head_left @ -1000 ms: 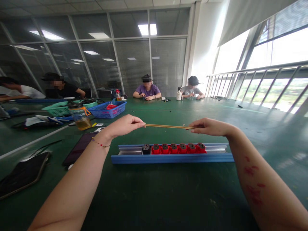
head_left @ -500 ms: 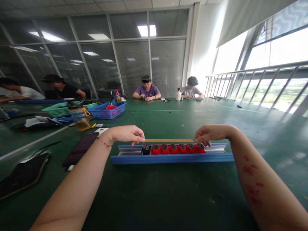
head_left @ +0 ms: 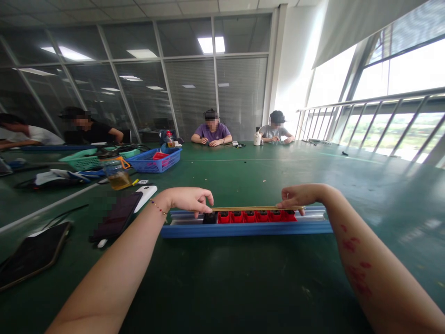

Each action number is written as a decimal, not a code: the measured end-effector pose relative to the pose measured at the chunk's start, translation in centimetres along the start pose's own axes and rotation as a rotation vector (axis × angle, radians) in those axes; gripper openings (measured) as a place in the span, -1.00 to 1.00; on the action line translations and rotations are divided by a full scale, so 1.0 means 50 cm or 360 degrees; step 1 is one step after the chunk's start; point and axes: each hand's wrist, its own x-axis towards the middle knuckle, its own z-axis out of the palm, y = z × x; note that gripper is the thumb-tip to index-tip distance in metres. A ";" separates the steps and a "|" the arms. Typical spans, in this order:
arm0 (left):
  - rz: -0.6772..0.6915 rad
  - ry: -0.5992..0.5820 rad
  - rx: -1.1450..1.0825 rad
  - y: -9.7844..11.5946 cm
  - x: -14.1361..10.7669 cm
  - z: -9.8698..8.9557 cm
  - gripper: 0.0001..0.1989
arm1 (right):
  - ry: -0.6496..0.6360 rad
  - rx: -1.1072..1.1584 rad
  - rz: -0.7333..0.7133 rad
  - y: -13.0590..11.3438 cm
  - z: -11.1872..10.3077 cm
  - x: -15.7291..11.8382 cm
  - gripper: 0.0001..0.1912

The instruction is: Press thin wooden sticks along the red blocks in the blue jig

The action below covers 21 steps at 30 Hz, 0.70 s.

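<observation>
Thin yellowish sticks (head_left: 243, 208) stretch sideways between my two hands, low over a blue rail (head_left: 246, 229). My left hand (head_left: 193, 200) pinches their left part, above a black block (head_left: 210, 217) in the rail's channel. Closed on the right part is my right hand (head_left: 295, 195), over the right end of a row of several red blocks (head_left: 249, 216) with dark tops. The sticks partly cover the tops of the blocks. How many sticks there are cannot be made out.
On the left lie a dark tablet (head_left: 113, 215), a black device (head_left: 33, 253) and a jar of amber liquid (head_left: 118, 175). Behind them stand a blue basket (head_left: 156, 160) and a green basket (head_left: 81, 159). Several people sit around the green table (head_left: 236, 278), two of them across from me.
Both hands have brought the sticks down closer to the blocks. My left hand has shifted slightly right, and my right hand's fingertips have moved a little left.
</observation>
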 end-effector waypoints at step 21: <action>0.0092 0.0241 0.0223 0.019 -0.001 0.001 -0.69 | 0.0301 -0.0264 -0.0357 -0.047 0.001 -0.012 -0.43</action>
